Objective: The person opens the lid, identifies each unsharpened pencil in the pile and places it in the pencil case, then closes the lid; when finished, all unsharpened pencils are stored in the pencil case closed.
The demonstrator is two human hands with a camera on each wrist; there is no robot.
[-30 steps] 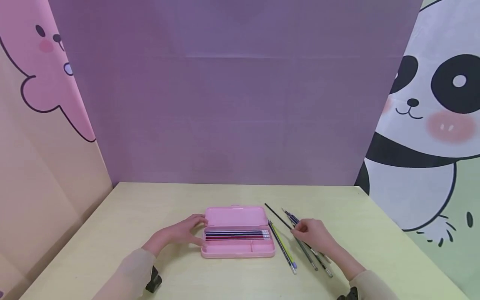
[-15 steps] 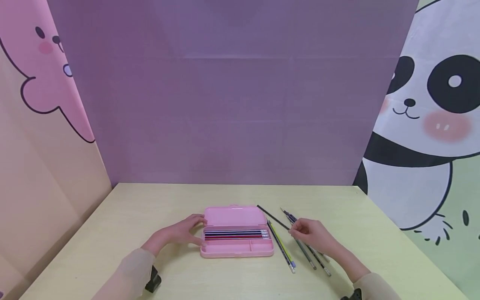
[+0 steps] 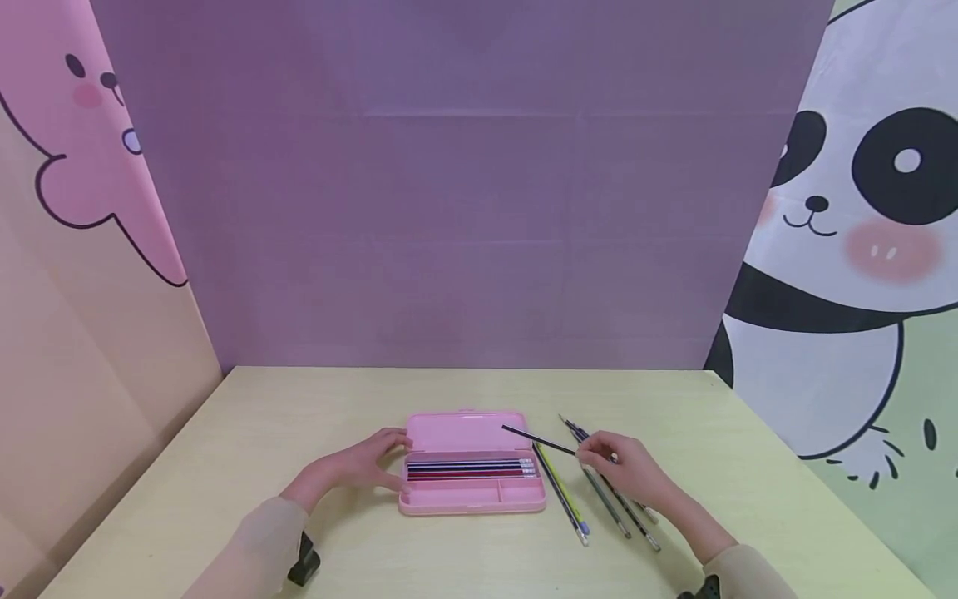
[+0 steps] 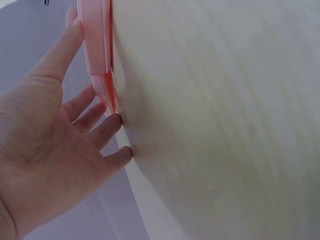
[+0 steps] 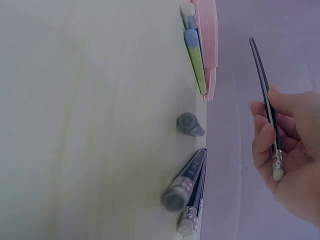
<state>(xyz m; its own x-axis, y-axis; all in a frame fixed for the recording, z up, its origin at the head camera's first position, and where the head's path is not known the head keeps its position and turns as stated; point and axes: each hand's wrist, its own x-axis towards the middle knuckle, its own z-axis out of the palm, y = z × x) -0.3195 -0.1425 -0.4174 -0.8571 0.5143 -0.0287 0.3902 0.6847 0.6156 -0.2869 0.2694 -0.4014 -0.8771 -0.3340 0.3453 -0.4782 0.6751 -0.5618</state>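
Note:
Dark pencil (image 3: 539, 439) with a light stripe, lifted off the table, is gripped between the thumb and curled fingers of my right hand (image 3: 619, 462). Its white eraser (image 5: 278, 174) and metal ferrule show near the palm in the right wrist view; the other end points left over the case. A pink pencil case (image 3: 516, 504) lies open, with several dark and red pencils (image 3: 467, 471) side by side in its back compartment. My left hand (image 3: 367, 461) rests at the case's left end, thumb on the front part, fingers near the lid (image 4: 102, 92), loosely extended.
Right of the case lie a yellow-green pencil (image 3: 566, 491) and a dark pencil (image 3: 557, 492) with a white eraser. Several grey and dark pencils (image 3: 608, 506) lie under and beside the right hand. A purple panel (image 3: 464, 208) stands behind the table (image 3: 419, 557).
The pencil in my right hand has come up from the loose pencils and swung left, its far end now in front of the case lid. My left hand stays in place.

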